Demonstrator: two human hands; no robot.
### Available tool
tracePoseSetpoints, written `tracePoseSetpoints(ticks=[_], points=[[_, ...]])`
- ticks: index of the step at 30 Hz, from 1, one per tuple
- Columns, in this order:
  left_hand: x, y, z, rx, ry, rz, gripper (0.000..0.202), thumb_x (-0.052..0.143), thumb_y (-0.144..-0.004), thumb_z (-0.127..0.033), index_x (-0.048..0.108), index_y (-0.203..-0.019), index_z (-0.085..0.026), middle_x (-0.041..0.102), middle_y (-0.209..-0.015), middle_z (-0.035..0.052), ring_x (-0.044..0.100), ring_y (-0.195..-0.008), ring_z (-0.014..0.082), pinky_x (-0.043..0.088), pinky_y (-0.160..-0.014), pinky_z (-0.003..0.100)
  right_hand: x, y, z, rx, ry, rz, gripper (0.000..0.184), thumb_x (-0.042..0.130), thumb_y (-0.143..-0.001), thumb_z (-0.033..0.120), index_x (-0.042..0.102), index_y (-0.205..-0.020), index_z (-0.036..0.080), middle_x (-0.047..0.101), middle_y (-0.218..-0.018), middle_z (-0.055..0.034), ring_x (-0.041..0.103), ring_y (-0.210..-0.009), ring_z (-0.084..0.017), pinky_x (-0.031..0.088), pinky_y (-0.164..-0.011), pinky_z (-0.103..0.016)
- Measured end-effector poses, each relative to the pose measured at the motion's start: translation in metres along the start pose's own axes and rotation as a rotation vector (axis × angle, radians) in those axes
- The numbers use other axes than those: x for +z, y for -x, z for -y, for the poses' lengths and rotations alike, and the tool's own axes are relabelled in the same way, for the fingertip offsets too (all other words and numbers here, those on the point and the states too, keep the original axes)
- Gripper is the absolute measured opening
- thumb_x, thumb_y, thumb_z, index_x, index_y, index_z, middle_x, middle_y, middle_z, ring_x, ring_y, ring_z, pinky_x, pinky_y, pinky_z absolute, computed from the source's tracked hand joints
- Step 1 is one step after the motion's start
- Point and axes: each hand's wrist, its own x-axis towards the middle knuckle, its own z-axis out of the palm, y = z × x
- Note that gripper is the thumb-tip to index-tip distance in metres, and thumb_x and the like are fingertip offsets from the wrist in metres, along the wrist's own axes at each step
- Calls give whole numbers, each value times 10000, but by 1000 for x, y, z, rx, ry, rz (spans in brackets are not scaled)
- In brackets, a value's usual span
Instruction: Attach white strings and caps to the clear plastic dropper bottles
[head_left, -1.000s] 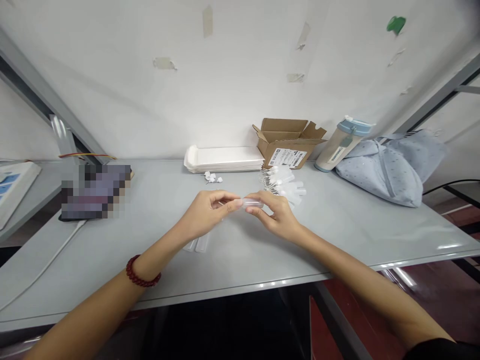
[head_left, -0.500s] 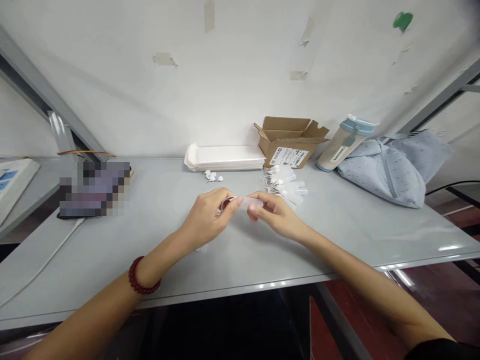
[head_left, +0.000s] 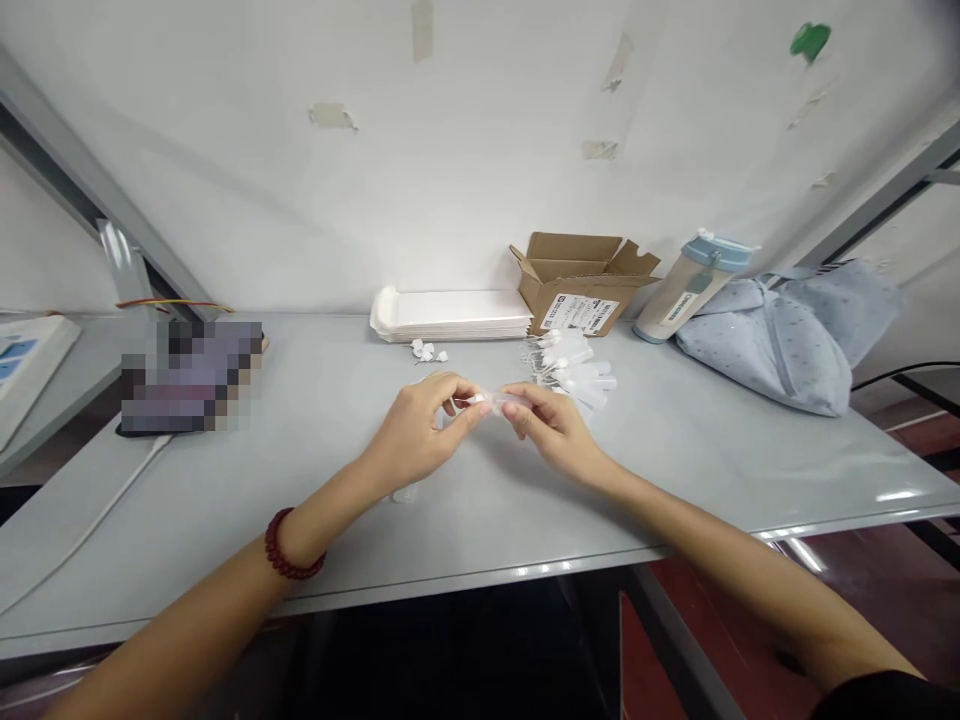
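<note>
Over the middle of the grey table, my two hands meet at fingertip level. My left hand (head_left: 420, 428) pinches a small white cap (head_left: 475, 399) between thumb and fingers. A translucent plastic tube (head_left: 498, 400) is in the pinch of my right hand (head_left: 559, 428), its end against the cap; whether the cap is seated cannot be made out. Just behind my right hand lies a pile of similar capped tubes (head_left: 577, 372) with white cords. Several loose white caps (head_left: 424, 352) are behind my left hand. Partly hidden by my left wrist is a clear plastic piece (head_left: 406, 494).
Against the wall stand a stack of white envelopes (head_left: 457, 312) and an open cardboard box (head_left: 579, 312). A bottle (head_left: 686, 290) leans beside a light blue fabric bag (head_left: 772, 350) at the right. On the left, a blurred-out device (head_left: 195, 385) has a white cable (head_left: 97, 520).
My fingertips have drawn closer together, and the white cap now shows at my left fingertips against the tube. Less of the tube is visible between the hands. The table items stay put.
</note>
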Motion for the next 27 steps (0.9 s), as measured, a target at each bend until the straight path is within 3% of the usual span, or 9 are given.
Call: tracePoseSetpoints(ticks=[3, 6, 9, 13, 16, 20, 23, 27], points=[[-1, 0, 0, -103, 80, 67, 231, 499, -887, -366, 618, -801, -187, 620, -754, 12, 549, -695, 144, 371, -509, 216, -3, 0, -1, -319, 360, -93, 183, 505, -923, 305, 593, -1015, 174, 582, -775, -42, 497, -652, -143, 405, -613, -281], [-1, 1, -1, -142, 139, 85, 279, 474, -900, -397, 612, -781, -185, 611, -741, 5, 538, -690, 139, 385, -543, 221, -5, -1, -2, -520, 502, -113, 179, 501, -931, 264, 577, -1063, 169, 578, -747, -43, 515, -651, -155, 423, -606, -279], [-1, 1, -2, -157, 173, 103, 364, 442, -914, -433, 579, -690, -180, 577, -678, 2, 527, -671, 142, 399, -584, 238, -6, -2, -4, -589, 547, -99, 197, 494, -936, 274, 566, -1092, 178, 580, -737, -46, 531, -652, -166, 439, -603, -285], [-2, 2, -2, -157, 237, 118, 349, 460, -906, -438, 597, -709, -185, 608, -690, 9, 551, -678, 153, 425, -626, 251, -5, -1, -5, -622, 563, -132, 221, 503, -929, 289, 573, -1108, 179, 602, -772, -67, 549, -686, -180, 449, -624, -304], [-1, 2, -3, -89, 171, 74, 330, 477, -908, -402, 604, -695, -184, 625, -699, 13, 564, -693, 154, 422, -649, 257, -6, 1, 0, -540, 485, -115, 217, 516, -921, 304, 606, -1069, 172, 602, -738, -52, 539, -659, -169, 440, -623, -301], [5, 4, -2, 123, -7, -24, 341, 467, -930, -342, 562, -643, -183, 555, -593, 0, 499, -603, 139, 402, -634, 278, -9, 1, 7, -197, 185, 5, 214, 520, -913, 327, 651, -955, 163, 631, -780, -45, 545, -671, -140, 419, -623, -276], [10, 4, 3, 315, -141, -107, 281, 468, -933, -291, 564, -691, -185, 548, -593, 11, 457, -596, 148, 391, -613, 291, -11, -2, 6, 27, -86, 73, 267, 543, -880, 399, 658, -883, 159, 571, -680, -8, 479, -587, -111, 378, -558, -255], [14, 4, 12, 475, -273, -141, 226, 492, -918, -239, 568, -713, -180, 576, -635, 42, 453, -629, 168, 387, -606, 305, -10, -4, 5, 101, -179, 96, 322, 561, -849, 452, 654, -819, 146, 467, -573, 27, 395, -516, -94, 329, -508, -247]])
